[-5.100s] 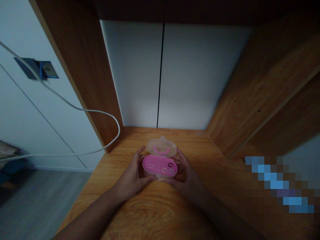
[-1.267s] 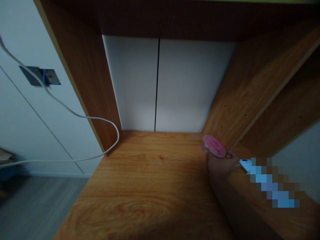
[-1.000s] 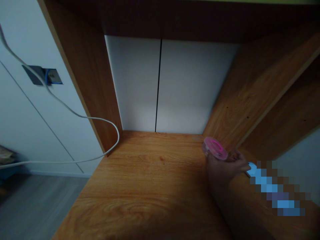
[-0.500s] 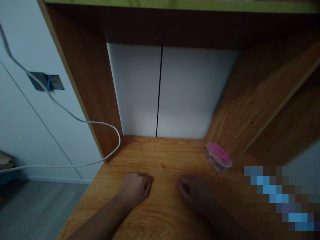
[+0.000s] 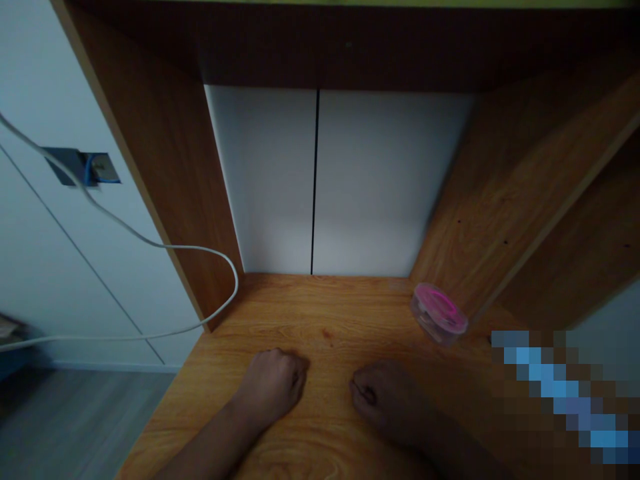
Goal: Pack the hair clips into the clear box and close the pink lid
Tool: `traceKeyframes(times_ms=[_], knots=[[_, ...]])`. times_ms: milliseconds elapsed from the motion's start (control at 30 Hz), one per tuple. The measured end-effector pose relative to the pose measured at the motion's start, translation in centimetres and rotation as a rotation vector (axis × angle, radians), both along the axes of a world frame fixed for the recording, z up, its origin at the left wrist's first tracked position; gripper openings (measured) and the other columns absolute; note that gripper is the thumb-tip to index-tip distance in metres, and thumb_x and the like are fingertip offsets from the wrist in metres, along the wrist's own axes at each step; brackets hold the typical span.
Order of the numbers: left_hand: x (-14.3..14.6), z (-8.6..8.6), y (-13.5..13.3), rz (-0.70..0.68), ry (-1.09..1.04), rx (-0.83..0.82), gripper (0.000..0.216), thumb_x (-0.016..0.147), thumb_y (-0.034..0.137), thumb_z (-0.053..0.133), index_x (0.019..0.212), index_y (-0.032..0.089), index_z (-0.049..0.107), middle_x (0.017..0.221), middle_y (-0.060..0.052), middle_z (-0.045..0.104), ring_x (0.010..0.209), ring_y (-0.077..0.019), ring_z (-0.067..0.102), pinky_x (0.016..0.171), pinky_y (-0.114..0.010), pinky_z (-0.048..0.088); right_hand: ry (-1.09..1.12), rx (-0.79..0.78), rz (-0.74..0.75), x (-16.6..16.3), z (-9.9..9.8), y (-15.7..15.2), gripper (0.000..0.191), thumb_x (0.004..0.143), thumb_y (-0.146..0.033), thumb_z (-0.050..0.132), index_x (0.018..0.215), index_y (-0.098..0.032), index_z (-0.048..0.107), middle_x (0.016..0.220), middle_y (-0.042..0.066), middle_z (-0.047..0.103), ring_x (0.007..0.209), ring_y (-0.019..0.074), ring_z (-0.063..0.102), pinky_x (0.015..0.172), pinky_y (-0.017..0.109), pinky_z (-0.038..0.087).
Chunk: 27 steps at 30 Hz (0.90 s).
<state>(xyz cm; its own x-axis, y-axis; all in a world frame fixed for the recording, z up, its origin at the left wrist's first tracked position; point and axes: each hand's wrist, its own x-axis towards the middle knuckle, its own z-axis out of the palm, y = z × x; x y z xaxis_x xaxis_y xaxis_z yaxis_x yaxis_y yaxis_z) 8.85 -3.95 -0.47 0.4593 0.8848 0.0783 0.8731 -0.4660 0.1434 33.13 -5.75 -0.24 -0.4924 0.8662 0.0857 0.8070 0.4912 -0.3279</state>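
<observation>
My left hand (image 5: 273, 387) rests on the wooden desktop (image 5: 327, 307), curled into a fist with its knuckles up. Across a narrow gap to its right, my right hand (image 5: 387, 400) is also a fist, thumb side turned toward the left one. No object shows in either hand. Beyond my right hand sits a clear plastic container (image 5: 439, 315) with a pink lid, apart from the fingers.
A white cable (image 5: 227, 257) loops over the left side panel (image 5: 165, 167). White wall panels (image 5: 380, 187) stand behind the desk, and a dark shelf (image 5: 340, 50) hangs above. An open wall socket (image 5: 83, 167) is at left. A pixelated patch covers the lower right.
The view has shifted slightly, so the shelf edge sits higher in it. Both fists stay on the desktop, the right one a little nearer to me. The container has not moved.
</observation>
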Motion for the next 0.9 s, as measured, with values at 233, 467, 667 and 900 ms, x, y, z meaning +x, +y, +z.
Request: traceKeyframes(times_ms=[233,467,667,900], knots=[[-0.1,0.1,0.0,-0.004,-0.015,0.001,0.026,0.086,0.017,0.048,0.069,0.021,0.068,0.070,-0.007,0.073,0.065,-0.0234,0.069,0.059,-0.029,0.042,0.059,-0.028,-0.022,0.0,0.0,0.2,0.032,0.086,-0.021,0.047,0.057,-0.019,0.036,0.053,-0.005,0.041,0.051,0.0103,0.036,0.055,0.027,0.022],[-0.2,0.1,0.0,-0.004,-0.032,0.015,0.028,0.087,0.018,0.047,0.067,0.022,0.067,0.067,-0.007,0.072,0.063,-0.0250,0.069,0.056,-0.029,0.040,0.045,-0.035,-0.035,0.1,0.0,0.2,0.032,0.087,-0.022,0.047,0.057,-0.019,0.037,0.054,-0.005,0.043,0.051,0.0103,0.040,0.055,0.026,0.024],[-0.2,0.4,0.0,-0.030,-0.022,0.021,0.026,0.085,0.016,0.047,0.068,0.023,0.066,0.067,-0.004,0.072,0.062,-0.0232,0.068,0.054,-0.028,0.037,0.071,0.024,-0.025,0.0,-0.4,0.2,0.031,0.084,-0.020,0.050,0.055,-0.019,0.039,0.052,-0.005,0.047,0.049,0.0095,0.042,0.052,0.025,0.024],[-0.2,-0.2,0.0,-0.035,-0.014,0.048,0.028,0.085,0.016,0.047,0.066,0.022,0.065,0.066,-0.004,0.071,0.061,-0.0220,0.068,0.054,-0.028,0.035,0.152,0.242,-0.322,1.2,-0.4,1.4,0.032,0.089,-0.030,0.049,0.058,-0.021,0.042,0.054,-0.002,0.049,0.050,0.0139,0.045,0.056,0.028,0.032]])
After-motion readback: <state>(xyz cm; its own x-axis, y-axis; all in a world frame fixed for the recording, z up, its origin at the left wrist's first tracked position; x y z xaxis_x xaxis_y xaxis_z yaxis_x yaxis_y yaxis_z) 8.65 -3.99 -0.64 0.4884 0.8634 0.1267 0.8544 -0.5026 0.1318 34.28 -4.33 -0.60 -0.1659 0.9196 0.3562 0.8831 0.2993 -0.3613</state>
